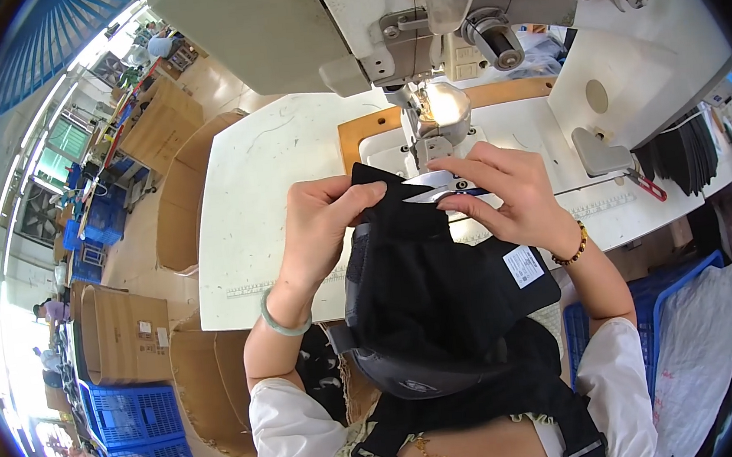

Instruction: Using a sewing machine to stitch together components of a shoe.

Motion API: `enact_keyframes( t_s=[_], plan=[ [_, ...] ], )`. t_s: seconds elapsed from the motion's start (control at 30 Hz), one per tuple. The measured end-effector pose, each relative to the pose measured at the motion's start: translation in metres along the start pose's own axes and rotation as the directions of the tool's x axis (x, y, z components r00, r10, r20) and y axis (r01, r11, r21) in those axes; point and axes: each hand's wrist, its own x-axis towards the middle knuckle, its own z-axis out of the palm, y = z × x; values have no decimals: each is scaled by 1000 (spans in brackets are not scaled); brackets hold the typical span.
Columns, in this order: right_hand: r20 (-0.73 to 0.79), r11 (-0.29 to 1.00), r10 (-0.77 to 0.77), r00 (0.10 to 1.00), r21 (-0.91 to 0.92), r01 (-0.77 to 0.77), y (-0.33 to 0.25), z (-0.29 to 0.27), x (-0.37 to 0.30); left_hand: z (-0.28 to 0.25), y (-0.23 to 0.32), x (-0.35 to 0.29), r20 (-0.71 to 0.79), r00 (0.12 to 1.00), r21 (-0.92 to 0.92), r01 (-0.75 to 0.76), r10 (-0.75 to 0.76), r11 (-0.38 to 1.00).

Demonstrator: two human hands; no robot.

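A black sewn fabric piece [423, 284], bag-like in shape, hangs over the near edge of the table toward my lap. It has a white label [523, 267] on its right side. My left hand [322, 224] pinches its upper edge between thumb and fingers. My right hand [507, 194] is closed on a pair of small thread snips [434, 189]. Their parted blades point left, close to the fabric beside my left thumb; whether they touch it I cannot tell. Just beyond both hands is the lit needle area of a sewing machine [253, 29].
The white table [250, 195] carries a ruler strip near its front edge. A red-handled tool [648, 186] and a stack of black pieces [683, 155] lie at right. Blue crates [138, 414] and cardboard boxes [127, 332] stand left; another blue crate [651, 299] is at right.
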Motion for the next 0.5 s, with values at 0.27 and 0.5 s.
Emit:
enact_keyframes(
  t_s=[0.27,0.5],
  plan=[
    [-43,997,6,999,-75,-9,3,3,1,1,0,1,21,1000,-79,3,-1,997],
    [-127,860,367,922,425,-283,1,15,-2,-3,-8,7,82,993,-142,92,-81,986]
  ],
)
